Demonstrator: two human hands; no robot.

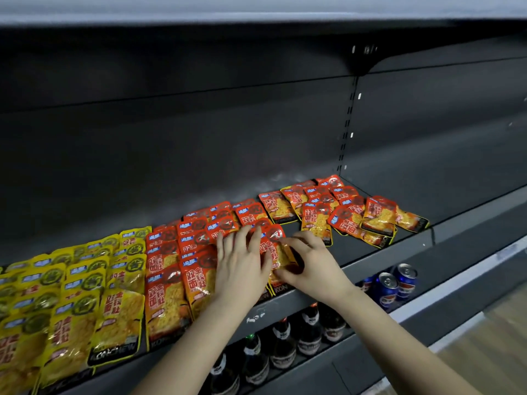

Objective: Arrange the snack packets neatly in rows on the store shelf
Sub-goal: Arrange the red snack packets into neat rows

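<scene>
Red snack packets (168, 280) lie in overlapping rows on the dark shelf (376, 252), with yellow packets (77, 297) in rows to their left. A loose heap of red packets (339, 212) lies at the right rear. My left hand (239, 266) rests flat, fingers spread, on the red rows. My right hand (308, 263) pinches the edge of one red packet (278, 249) that lies between both hands near the shelf's front.
The shelf's back wall and an upper shelf (256, 12) close off the space above. Below the front edge stand dark bottles (282, 343) and blue cans (396, 283). Bare shelf surface shows to the right of the heap.
</scene>
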